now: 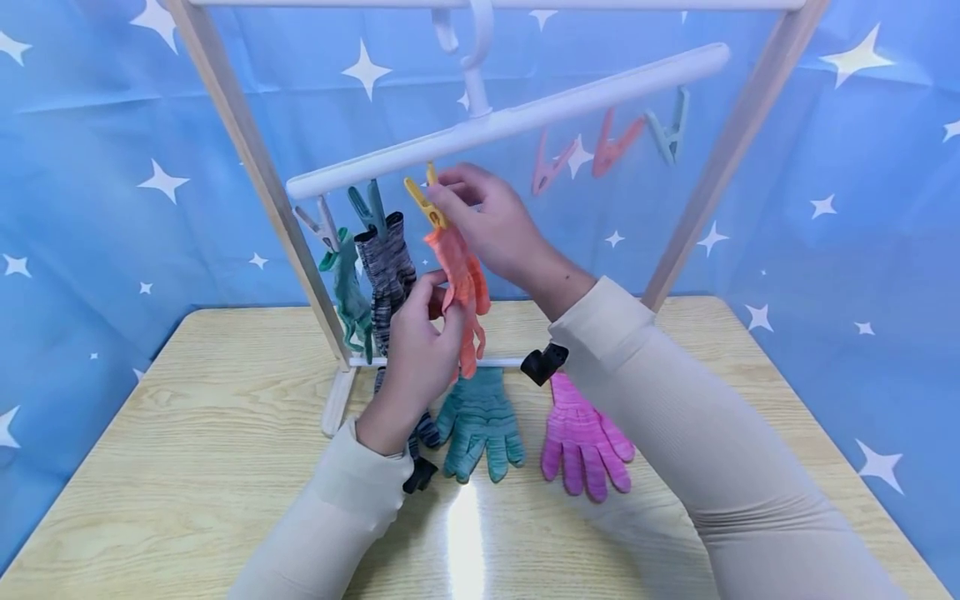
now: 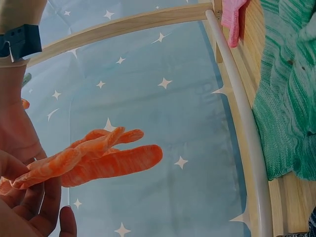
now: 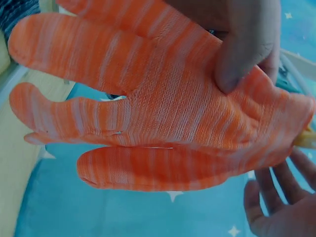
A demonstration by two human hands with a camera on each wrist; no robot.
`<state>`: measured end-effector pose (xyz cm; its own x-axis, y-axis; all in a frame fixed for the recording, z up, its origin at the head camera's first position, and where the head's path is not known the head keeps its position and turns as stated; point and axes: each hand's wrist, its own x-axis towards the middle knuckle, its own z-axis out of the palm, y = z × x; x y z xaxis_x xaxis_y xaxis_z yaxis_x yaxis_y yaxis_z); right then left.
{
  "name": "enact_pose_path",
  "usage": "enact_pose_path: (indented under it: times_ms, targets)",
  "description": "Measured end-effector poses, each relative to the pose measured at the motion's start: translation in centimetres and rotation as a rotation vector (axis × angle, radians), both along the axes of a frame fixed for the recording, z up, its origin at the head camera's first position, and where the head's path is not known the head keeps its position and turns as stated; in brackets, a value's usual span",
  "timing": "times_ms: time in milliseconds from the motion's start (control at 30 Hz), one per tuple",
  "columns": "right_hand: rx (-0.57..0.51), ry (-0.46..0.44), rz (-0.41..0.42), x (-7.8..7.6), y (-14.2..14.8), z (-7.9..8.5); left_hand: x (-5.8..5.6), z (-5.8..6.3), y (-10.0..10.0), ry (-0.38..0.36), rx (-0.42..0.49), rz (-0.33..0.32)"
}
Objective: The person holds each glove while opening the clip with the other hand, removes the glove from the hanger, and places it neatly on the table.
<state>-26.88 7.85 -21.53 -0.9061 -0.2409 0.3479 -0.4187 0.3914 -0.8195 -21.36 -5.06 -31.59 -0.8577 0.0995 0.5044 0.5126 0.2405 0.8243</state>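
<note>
An orange knitted glove [image 1: 452, 254] hangs by its cuff from a yellow clothespin [image 1: 426, 207] under the white hanger bar [image 1: 517, 125]. My left hand [image 1: 422, 343] pinches the glove's palm between thumb and fingers; in the left wrist view the glove's fingers [image 2: 113, 165] stick out past it. With thumb and fingertips, my right hand [image 1: 491, 221] holds the yellow clothespin just below the bar. In the right wrist view, the striped orange palm [image 3: 173, 94] fills the middle, and the left thumb [image 3: 237, 64] presses on it.
A green glove [image 1: 348, 287] and a grey-black glove [image 1: 387, 267] hang from clothespins at left. Several unused clothespins [image 1: 611, 150] hang at right. On the table [image 1: 210, 433] lie a teal glove [image 1: 483, 425], a pink glove [image 1: 585, 442] and another dark glove. Wooden posts [image 1: 738, 150] frame the hanger.
</note>
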Motion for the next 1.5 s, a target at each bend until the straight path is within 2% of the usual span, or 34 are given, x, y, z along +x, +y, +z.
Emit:
enact_pose_path:
  times_ms: [100, 233, 400, 633, 867, 1100, 1500]
  targets:
    - [0.106, 0.053, -0.061, 0.3, -0.6, 0.2, 0.0, 0.0, 0.0, -0.002, -0.023, 0.012]
    - [0.263, 0.183, -0.146, 0.6, -1.2, 0.2, -0.1, -0.1, -0.1, -0.002, -0.058, 0.037]
    - [0.374, 0.322, -0.252, 0.6, -1.5, 0.0, -0.2, -0.5, -0.1, -0.033, -0.087, 0.032]
    - [0.515, 0.427, -0.336, 0.6, -1.9, 0.3, 0.0, -0.9, -0.4, -0.024, -0.134, 0.061]
    - [0.66, 0.508, -0.423, 0.4, -2.3, 0.7, -0.1, -1.0, -0.2, 0.006, -0.148, 0.055]
    - [0.709, 0.575, -0.43, 0.2, -2.3, 0.9, -0.2, -1.1, 0.0, 0.03, -0.176, 0.08]
    - [0.766, 0.618, -0.465, 0.0, -1.6, 0.9, -0.3, -0.9, 0.1, 0.041, -0.19, 0.082]
